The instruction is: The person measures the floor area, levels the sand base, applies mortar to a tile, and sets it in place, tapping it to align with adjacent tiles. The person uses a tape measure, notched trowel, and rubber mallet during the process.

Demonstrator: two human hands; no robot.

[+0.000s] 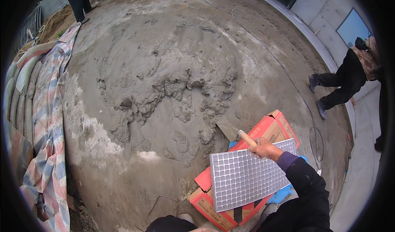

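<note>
My right hand (pixel 265 149) is closed around the wooden handle of a trowel (pixel 246 138), whose metal blade points at the edge of a heap of wet grey mortar (pixel 164 67). Under this hand lies a silvery grid tray (pixel 247 176) with many small square cells. The tray is tilted on a red and brown cardboard box (pixel 216 215). At the lower edge only a sliver of skin shows, likely my left hand (pixel 203 230); its fingers are hidden.
Striped tarpaulin (pixel 51 121) and stacked sacks (pixel 22 83) line the left side. A cable (pixel 284 67) runs along the right ground. One person (pixel 345 77) walks at the right; another (pixel 78 3) stands at the far left. A bent metal rod (pixel 162 197) lies near my feet.
</note>
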